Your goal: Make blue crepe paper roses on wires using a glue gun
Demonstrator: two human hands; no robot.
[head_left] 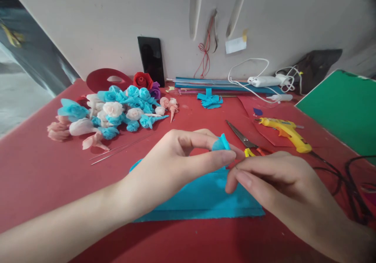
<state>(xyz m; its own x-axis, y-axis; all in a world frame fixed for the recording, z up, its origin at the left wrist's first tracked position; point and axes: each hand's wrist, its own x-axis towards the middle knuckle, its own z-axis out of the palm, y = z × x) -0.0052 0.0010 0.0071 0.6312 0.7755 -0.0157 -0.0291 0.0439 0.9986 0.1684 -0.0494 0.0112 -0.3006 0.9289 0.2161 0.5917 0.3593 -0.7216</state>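
Observation:
Between the thumb and fingers of my left hand [179, 157] is a small rolled piece of blue crepe paper [222, 143], its top edge standing up. Just to the right, my right hand [282, 184] is closed in a pinch with its fingertips close to my left thumb. What it pinches, if anything, is too small to make out. Beneath both hands a blue crepe paper sheet [199, 202] lies flat on the red tabletop [188, 243]. Scissors [239, 133] with red and yellow handles lie behind my right hand, which partly hides them.
Blue, white and pink paper flowers [113, 109] are heaped at the left, near thin wires [117, 151]. Blue scraps [209, 99] lie at the back. A yellow glue gun [286, 132] with a black cord rests right, by a green board [343, 110]. A phone [151, 59] leans on the wall.

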